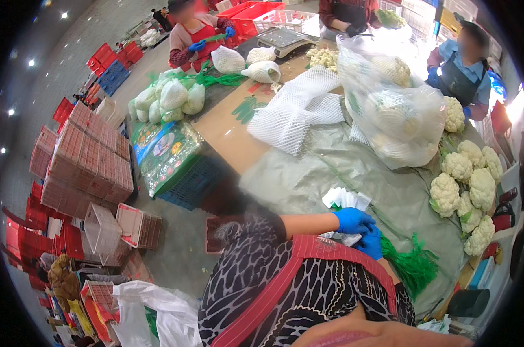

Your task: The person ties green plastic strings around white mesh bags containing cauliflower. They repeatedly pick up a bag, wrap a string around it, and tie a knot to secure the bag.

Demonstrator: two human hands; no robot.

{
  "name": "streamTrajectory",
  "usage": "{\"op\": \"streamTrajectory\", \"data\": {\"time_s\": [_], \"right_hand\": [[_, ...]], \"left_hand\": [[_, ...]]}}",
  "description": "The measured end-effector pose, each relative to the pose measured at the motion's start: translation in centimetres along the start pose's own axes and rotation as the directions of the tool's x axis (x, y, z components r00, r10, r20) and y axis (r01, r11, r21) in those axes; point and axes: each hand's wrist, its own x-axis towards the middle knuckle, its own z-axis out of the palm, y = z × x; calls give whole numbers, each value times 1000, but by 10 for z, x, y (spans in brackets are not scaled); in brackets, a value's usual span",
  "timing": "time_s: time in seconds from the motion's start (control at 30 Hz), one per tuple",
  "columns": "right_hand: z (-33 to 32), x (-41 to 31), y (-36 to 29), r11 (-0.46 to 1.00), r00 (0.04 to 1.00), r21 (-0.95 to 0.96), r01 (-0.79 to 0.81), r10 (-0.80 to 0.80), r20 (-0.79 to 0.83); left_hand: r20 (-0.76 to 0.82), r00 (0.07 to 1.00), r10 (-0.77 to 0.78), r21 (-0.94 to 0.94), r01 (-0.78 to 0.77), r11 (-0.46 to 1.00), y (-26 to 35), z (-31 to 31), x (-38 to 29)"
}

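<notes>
My left hand [354, 220] and my right hand [370, 243], both in blue gloves, meet close in front of my red apron bib. A small white-and-grey item [348, 238] shows at the fingers of my right hand, partly hidden by the bib. What the left fingers hold is hidden where the hands overlap. A bundle of green plastic netting [415, 262] spreads on the table beside my right wrist. Just beyond my left hand lie white paper-like slips [345, 198]. The grey-green table sheet [288, 178] is wrinkled under them.
Bare cauliflowers [457, 167] are heaped at right. A clear plastic bag [392, 108] holds more beyond, beside white foam net sleeves [296, 108]. Netted heads [173, 93] sit at left near a blue crate [188, 182]. A scale [283, 39] stands far back; several people work around.
</notes>
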Motion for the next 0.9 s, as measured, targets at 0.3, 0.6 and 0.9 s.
{"op": "streamTrajectory", "data": {"time_s": [0.3, 0.6, 0.9], "right_hand": [[-10, 8, 14, 774, 882, 572, -272, 438, -172], [10, 19, 36, 876, 782, 362, -319, 459, -421], [-36, 74, -66, 537, 880, 786, -308, 475, 20]], "left_hand": [[-382, 912, -147, 80, 191, 978, -70, 1, -16], [-147, 917, -370, -770, 129, 625, -102, -21, -23], [-472, 623, -624, -778, 39, 627, -11, -56, -49]]}}
